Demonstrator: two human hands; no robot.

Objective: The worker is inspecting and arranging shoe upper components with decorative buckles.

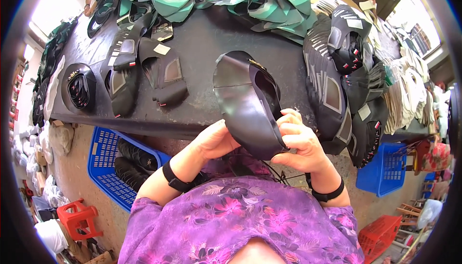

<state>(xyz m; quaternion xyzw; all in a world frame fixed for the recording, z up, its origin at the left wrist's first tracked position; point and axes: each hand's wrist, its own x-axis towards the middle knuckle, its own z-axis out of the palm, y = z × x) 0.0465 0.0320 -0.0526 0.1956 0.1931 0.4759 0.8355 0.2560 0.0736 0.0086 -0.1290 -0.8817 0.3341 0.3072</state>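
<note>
two blue baskets (pixel 103 160) — two red stools (pixel 77 218), one dark table (pixel 207 38)

Black shoe upper (pixel 248 101): glossy, curved, open at the top, small gold trim at the collar. Was held tilted above the near table edge, its lower end gripped between both hands.

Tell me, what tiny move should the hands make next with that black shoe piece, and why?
Probably fold the edge a little further along: the right hand pinches the rim of the glossy black curved shoe upper with its fingers, while the left hand supports it from below.
</note>
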